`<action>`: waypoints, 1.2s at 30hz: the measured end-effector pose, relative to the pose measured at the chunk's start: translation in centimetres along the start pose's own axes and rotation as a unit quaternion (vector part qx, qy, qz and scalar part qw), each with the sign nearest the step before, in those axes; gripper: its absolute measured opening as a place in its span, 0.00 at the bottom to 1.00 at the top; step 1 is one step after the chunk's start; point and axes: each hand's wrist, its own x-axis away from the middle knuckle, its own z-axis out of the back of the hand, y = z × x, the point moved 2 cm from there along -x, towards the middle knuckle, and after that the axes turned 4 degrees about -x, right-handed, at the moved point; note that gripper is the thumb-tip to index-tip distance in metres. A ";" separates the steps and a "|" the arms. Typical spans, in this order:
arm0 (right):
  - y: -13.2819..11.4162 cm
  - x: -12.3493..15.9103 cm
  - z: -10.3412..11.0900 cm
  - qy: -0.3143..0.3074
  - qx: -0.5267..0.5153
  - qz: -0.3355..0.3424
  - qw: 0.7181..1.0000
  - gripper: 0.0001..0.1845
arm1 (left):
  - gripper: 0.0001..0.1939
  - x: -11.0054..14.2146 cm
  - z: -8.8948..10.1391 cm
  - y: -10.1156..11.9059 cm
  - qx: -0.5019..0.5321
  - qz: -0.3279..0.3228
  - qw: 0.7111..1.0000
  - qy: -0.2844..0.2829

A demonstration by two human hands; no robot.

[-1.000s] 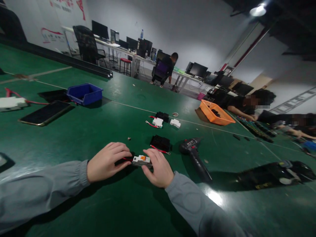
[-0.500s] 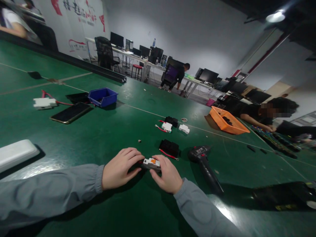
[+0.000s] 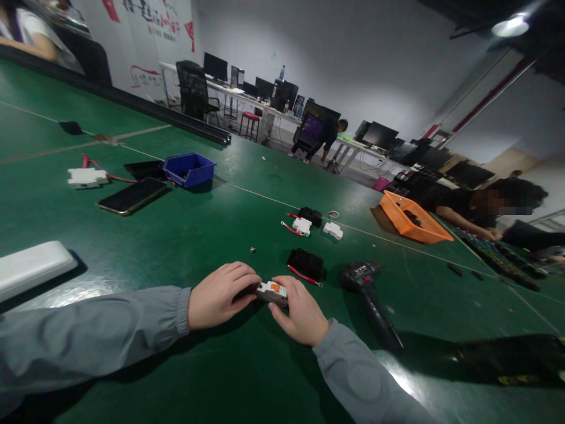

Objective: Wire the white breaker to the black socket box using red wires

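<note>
Green table (image 3: 198, 380), desks and monitors along the far wall, a person bent over by a purple chair (image 3: 312, 128). Breaker (image 3: 273, 290), white/grey with an orange switch, sat near table center, between both hands. Left hand (image 3: 224, 295) had thumb and fingers pinching its left end; exact contact was hidden behind the fingers. Right hand (image 3: 300, 310) pinched the right end, thumb on the near side, fingers over the far side. Orange switch showed between the two hands. Small screw (image 3: 252, 249) lay loose beyond the left hand. Just beyond the right hand: black block (image 3: 305, 261) with a red lead (image 3: 304, 276) along its near edge. Farther back: second black block (image 3: 311, 217), white module (image 3: 302, 225) with red leads, white piece (image 3: 333, 230), ring (image 3: 333, 215). Drill (image 3: 373, 303) lay on its side, right of the right hand, not touched. Orange bin (image 3: 410, 226) back right held dark parts. Back left: blue bin (image 3: 199, 174), phone (image 3: 132, 196), wired white unit (image 3: 87, 178). White case (image 3: 37, 267) at left, cut off by frame edge.
</note>
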 end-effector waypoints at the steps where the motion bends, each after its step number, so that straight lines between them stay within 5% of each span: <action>1: 0.0 0.0 0.0 -0.004 0.002 0.001 1.000 0.25 | 0.13 0.0 0.0 0.0 0.000 0.001 1.000 0.000; 29: -0.3 -0.2 0.0 -0.027 0.012 0.019 0.999 0.26 | 0.13 0.3 -1.5 -0.9 0.030 0.023 0.999 -0.014; 33: -0.2 0.0 -0.1 -0.006 0.037 0.035 0.999 0.29 | 0.15 0.4 -1.2 -0.7 0.030 0.015 0.999 -0.009; 36: 0.4 0.6 1.3 0.067 0.090 0.068 0.991 0.30 | 0.17 0.4 -0.8 -0.4 0.009 -0.005 1.000 0.003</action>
